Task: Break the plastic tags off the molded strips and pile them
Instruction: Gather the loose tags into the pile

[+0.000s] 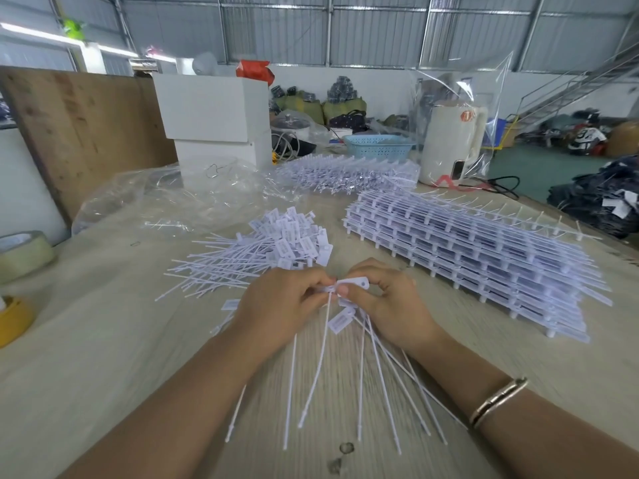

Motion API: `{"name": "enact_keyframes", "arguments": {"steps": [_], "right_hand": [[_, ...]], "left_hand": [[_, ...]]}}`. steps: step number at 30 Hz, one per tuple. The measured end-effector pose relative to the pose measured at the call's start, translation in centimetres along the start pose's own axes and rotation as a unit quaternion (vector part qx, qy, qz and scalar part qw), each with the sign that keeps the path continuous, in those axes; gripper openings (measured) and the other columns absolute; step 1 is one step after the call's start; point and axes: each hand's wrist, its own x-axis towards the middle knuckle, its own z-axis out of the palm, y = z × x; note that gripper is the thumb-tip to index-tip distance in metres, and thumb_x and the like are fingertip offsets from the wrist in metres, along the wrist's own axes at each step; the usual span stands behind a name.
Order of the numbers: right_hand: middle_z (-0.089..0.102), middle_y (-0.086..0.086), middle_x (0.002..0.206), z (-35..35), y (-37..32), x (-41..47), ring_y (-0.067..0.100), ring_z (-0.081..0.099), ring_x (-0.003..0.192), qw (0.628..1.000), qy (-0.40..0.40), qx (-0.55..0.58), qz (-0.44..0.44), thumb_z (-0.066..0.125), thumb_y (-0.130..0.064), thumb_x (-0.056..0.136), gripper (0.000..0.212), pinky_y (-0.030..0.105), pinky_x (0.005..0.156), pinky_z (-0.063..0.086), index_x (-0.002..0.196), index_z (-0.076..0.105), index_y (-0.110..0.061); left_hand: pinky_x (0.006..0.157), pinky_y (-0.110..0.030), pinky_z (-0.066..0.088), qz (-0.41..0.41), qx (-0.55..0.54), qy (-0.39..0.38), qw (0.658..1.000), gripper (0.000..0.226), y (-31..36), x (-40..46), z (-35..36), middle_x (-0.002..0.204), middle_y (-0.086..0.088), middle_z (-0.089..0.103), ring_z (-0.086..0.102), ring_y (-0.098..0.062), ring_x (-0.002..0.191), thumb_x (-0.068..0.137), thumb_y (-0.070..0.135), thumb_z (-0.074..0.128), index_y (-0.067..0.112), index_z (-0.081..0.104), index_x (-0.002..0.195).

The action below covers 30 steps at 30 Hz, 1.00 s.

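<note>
My left hand [281, 305] and my right hand [387, 302] meet over the middle of the table, both pinching one white molded strip [349, 283] of plastic tags. Its long thin tails [366, 375] fan down toward me. A pile of loose white tags [276, 247] lies just beyond my left hand, heads to the right, tails to the left. A thick stack of unbroken strips [477, 257] lies to the right of my hands, and a second stack [345, 172] sits farther back.
Crumpled clear plastic bags [166, 198] lie at the back left before white boxes [211, 108]. Tape rolls [24, 252] sit at the left edge. A blue basket [378, 145] and a white kettle [453, 146] stand at the back. The table's right edge drops off.
</note>
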Motion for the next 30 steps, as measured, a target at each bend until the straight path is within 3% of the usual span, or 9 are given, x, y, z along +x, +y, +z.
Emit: {"name": "enact_keyframes", "arguments": {"steps": [3,8,14,18,21,24,26,28,30], "right_hand": [[0.063,0.006,0.082,0.0,-0.2,-0.1,0.002,0.057,0.073,0.999,0.012,0.026,-0.024,0.066,-0.002,0.083,0.007,0.015,0.073,0.043,0.082,0.072,-0.004],[0.062,0.014,0.084,-0.1,-0.2,0.0,0.006,0.057,0.075,0.997,0.000,0.072,-0.039,0.063,0.000,0.084,0.011,0.015,0.073,0.044,0.087,0.073,-0.005],[0.060,-0.002,0.076,-0.1,-0.4,0.2,-0.002,0.057,0.071,0.994,0.042,0.043,-0.095,0.064,0.002,0.083,0.020,0.013,0.072,0.042,0.079,0.068,-0.017],[0.057,-0.001,0.066,0.0,-0.5,0.1,0.010,0.054,0.062,0.977,0.027,0.209,0.001,0.064,-0.010,0.082,0.019,0.018,0.062,0.044,0.065,0.066,-0.017],[0.052,0.010,0.063,-0.3,-0.4,0.0,0.017,0.052,0.064,0.970,-0.026,0.241,0.030,0.061,-0.020,0.081,0.019,0.021,0.065,0.044,0.063,0.067,-0.021],[0.052,0.009,0.064,-0.3,-0.3,0.2,0.021,0.050,0.067,0.958,-0.058,0.279,0.033,0.063,-0.018,0.082,0.019,0.027,0.070,0.043,0.063,0.067,-0.020],[0.059,0.003,0.066,-0.7,-0.3,0.4,0.018,0.048,0.063,0.927,-0.050,0.367,0.061,0.061,-0.018,0.079,0.011,0.028,0.066,0.042,0.070,0.067,-0.015],[0.066,0.000,0.075,-1.8,0.2,0.6,0.012,0.048,0.059,0.895,-0.018,0.435,0.096,0.062,-0.016,0.081,0.008,0.025,0.063,0.044,0.075,0.066,-0.011],[0.067,0.006,0.083,-2.6,0.7,0.7,0.010,0.054,0.064,0.935,-0.006,0.343,0.091,0.063,-0.020,0.079,0.010,0.020,0.065,0.047,0.075,0.071,-0.016]], "left_hand": [[0.081,-0.033,0.052,-0.011,-0.087,-0.008,0.996,0.019,0.0,0.0,-0.2,0.094,0.011,0.073,0.067,-0.005,0.085,0.084,0.029,0.069,0.024,0.072,0.102],[0.087,-0.028,0.052,-0.025,-0.183,-0.027,0.982,0.015,0.2,0.0,-0.5,0.093,0.010,0.073,0.067,0.001,0.088,0.081,0.024,0.071,0.020,0.072,0.096],[0.067,-0.020,0.051,-0.032,-0.290,-0.022,0.956,0.013,0.4,0.2,-0.5,0.078,0.005,0.073,0.069,-0.009,0.075,0.077,0.040,0.072,0.029,0.072,0.084],[0.066,-0.014,0.049,-0.014,-0.286,-0.014,0.958,0.007,0.7,0.5,-0.7,0.077,0.010,0.073,0.069,-0.003,0.074,0.077,0.042,0.070,0.037,0.070,0.082],[0.060,-0.011,0.047,-0.025,-0.319,-0.030,0.947,0.010,1.0,0.5,-0.9,0.074,0.012,0.072,0.067,0.000,0.071,0.069,0.045,0.068,0.039,0.070,0.077],[0.060,-0.018,0.048,-0.028,-0.327,-0.040,0.944,0.018,1.1,0.5,-1.3,0.074,0.008,0.072,0.067,-0.006,0.072,0.067,0.047,0.077,0.032,0.071,0.075],[0.057,-0.020,0.049,-0.020,-0.360,-0.063,0.931,0.015,1.2,0.3,-1.6,0.073,0.007,0.072,0.067,-0.005,0.070,0.072,0.038,0.074,0.023,0.069,0.074],[0.063,-0.017,0.053,-0.020,-0.407,-0.092,0.909,0.013,1.3,0.0,-1.7,0.078,0.007,0.074,0.069,-0.005,0.076,0.072,0.031,0.066,0.019,0.067,0.078],[0.072,-0.014,0.051,-0.025,-0.387,-0.077,0.918,0.011,1.3,-0.1,-1.5,0.082,0.008,0.073,0.068,-0.005,0.079,0.069,0.033,0.070,0.030,0.071,0.080]]}}
